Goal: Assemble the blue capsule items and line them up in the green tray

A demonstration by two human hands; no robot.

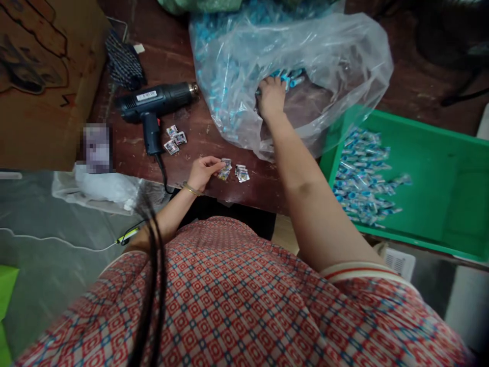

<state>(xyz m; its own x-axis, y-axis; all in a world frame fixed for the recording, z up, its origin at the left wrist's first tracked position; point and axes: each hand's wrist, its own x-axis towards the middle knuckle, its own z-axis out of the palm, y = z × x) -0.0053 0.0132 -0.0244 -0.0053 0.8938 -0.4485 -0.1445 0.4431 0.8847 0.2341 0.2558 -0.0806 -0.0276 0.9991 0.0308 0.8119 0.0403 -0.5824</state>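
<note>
My left hand (206, 172) rests by the table's near edge, thumb and fingertips pinched on a small printed label (226, 167) from a little cluster. Just right of it lies another small pile of printed labels (242, 174). My right hand (272, 95) reaches inside a large clear plastic bag (244, 117), its fingers curled down among small blue-and-white pieces (294, 79). What those fingers grip is hidden beneath them. More blue pieces show through the bag's left and far parts.
Left on the table are a black heat gun (153, 102), several loose labels (174, 138) and a dark patterned cloth (123, 61). A cardboard box (46, 86) stands at far left. At right, a green tray (439, 193) holds many wrapped blue pieces (362, 173).
</note>
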